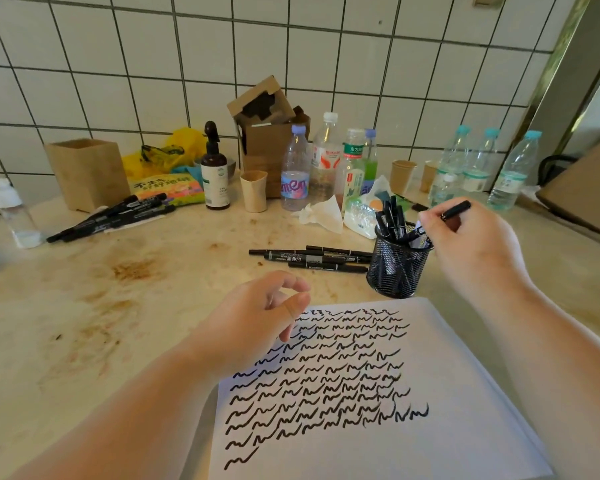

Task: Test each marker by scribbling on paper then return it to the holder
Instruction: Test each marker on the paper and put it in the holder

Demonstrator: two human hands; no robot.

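Observation:
A white sheet of paper (378, 441) covered in rows of black scribbles lies in front of me. Just beyond it stands a black mesh holder (397, 268) with several black markers in it. My right hand (471, 247) grips a black marker (456, 209) over the holder's right rim, its lower end at the holder's mouth. My left hand (257, 317) hovers over the paper's top left corner with loosely curled fingers and holds nothing. Several black markers (312, 258) lie on the counter left of the holder.
Another bunch of black markers (115, 216) lies at the back left near a wooden box (87, 173). Water bottles (326, 161), paper cups (254, 190), a brown pump bottle (215, 174), a crumpled tissue (321, 213) and cardboard boxes crowd the tiled wall.

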